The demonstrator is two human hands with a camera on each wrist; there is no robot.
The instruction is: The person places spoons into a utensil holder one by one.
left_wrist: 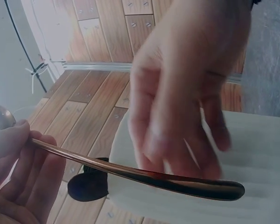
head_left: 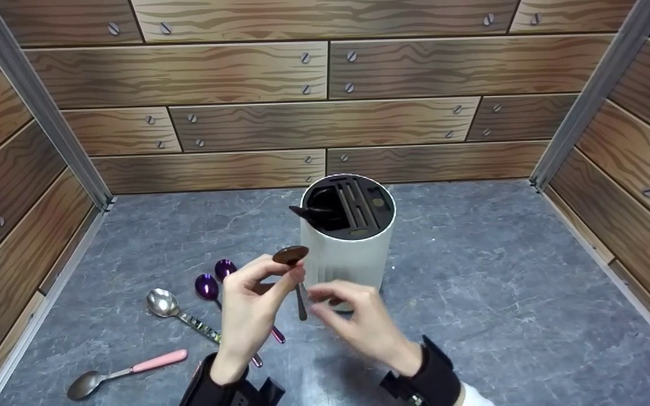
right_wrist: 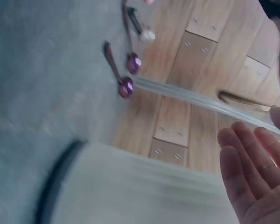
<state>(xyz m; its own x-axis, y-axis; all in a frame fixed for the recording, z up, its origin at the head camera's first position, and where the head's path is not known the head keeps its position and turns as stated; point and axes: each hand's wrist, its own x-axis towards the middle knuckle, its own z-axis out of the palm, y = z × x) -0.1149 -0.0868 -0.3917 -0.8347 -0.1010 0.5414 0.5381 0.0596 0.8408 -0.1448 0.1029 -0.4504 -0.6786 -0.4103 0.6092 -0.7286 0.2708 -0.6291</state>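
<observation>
Head-camera view: the left hand (head_left: 249,313) pinches a bronze spoon (head_left: 294,270) near its bowl, bowl up and handle hanging down, forearm raised from the lower edge. Just to its right, the right hand (head_left: 361,321) hovers with loosely curled fingers, holding nothing, fingertips close to the spoon's handle. Beyond both hands stands a white cutlery holder (head_left: 348,237). Left of the left hand lie two purple spoons (head_left: 207,286), a silver spoon (head_left: 164,303) and a pink-handled spoon (head_left: 127,372).
</observation>
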